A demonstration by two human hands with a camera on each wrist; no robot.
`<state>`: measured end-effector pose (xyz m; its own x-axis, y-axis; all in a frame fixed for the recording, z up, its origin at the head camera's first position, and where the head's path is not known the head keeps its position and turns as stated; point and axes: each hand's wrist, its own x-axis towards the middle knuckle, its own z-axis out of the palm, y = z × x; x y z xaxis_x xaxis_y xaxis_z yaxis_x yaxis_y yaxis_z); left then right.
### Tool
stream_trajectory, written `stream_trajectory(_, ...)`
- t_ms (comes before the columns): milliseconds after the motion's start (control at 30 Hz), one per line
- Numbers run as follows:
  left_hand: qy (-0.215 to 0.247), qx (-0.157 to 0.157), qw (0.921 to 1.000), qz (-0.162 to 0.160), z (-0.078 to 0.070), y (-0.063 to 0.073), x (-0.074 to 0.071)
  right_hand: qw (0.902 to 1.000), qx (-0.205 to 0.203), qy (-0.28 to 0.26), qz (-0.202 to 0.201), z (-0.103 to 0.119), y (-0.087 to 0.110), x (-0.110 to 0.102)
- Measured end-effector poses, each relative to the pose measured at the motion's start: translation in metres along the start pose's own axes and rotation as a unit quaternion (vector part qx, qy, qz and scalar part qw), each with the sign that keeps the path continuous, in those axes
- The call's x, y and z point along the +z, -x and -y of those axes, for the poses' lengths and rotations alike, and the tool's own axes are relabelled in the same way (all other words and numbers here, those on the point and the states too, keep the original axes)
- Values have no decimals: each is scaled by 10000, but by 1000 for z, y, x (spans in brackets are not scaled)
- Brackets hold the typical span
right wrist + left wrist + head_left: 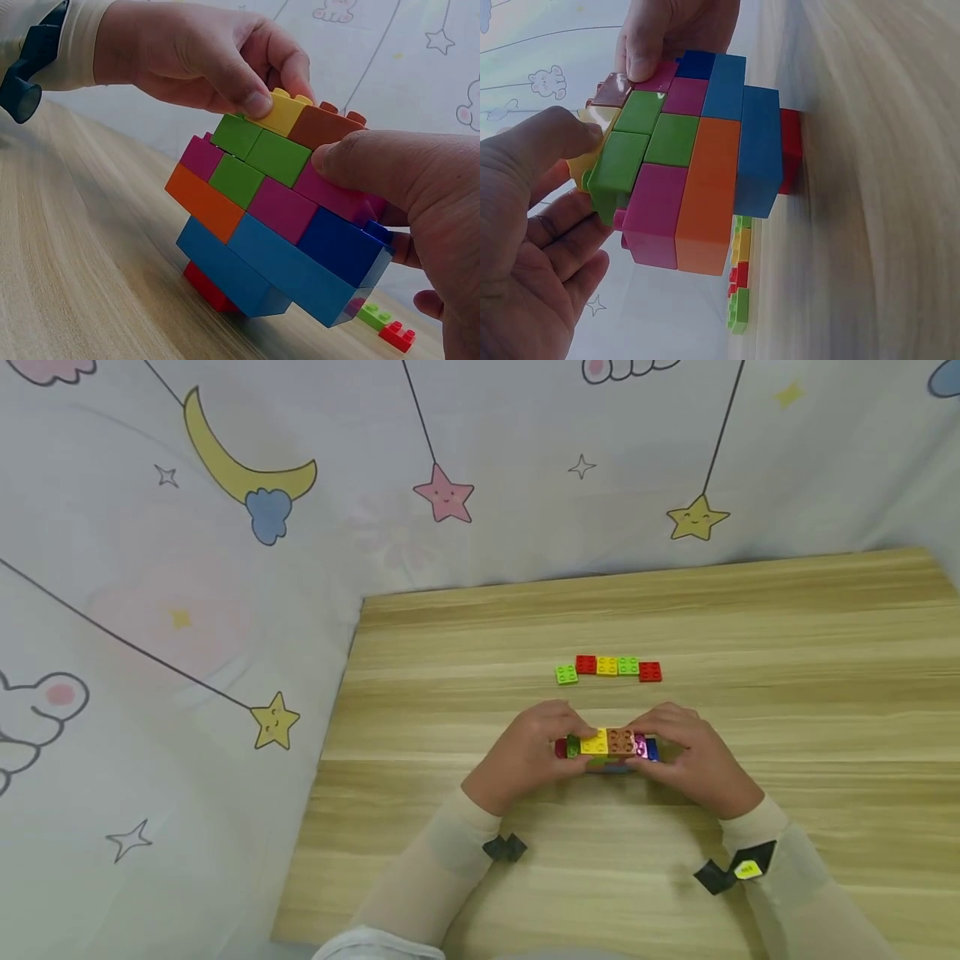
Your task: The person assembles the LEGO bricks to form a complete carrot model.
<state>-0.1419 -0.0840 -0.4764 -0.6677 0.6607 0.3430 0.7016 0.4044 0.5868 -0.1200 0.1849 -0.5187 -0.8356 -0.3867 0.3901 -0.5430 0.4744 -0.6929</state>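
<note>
A many-coloured stack of toy building bricks (262,180) stands upright on the table, wider in its middle rows than at the red brick (206,287) at its foot. On top sit a yellow brick (594,743) and a brown brick (621,742) side by side. My left hand (536,747) pinches the yellow brick, thumb on the near face and fingers behind. At the other side my right hand (690,760) grips the stack, its thumb against a magenta brick (330,184) below the brown one. The right fingers go partly out of sight behind the stack.
Beyond the stack several loose bricks lie in a rough row: a light green brick (566,674) at the left, red, yellow and green ones between, and a red brick (650,672) at the right. A printed white cloth (525,543) hangs behind the wooden table (450,643).
</note>
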Motion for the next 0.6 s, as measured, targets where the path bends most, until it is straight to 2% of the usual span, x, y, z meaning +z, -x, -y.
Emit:
stream_trajectory(167, -171, -36, 9998, -82, -1, 2, 3, 10000, 18, -23, -20, -1, 1, 1)
stream_trajectory(400, 4, -64, 9992, -394, 3, 10, 12, 9999, -131, 25, -15, -2, 1, 2)
stream_trajectory(600, -157, -177, 9983, -541, 9, 16, 17, 9999, -145, 81, -28, -2, 0, 0)
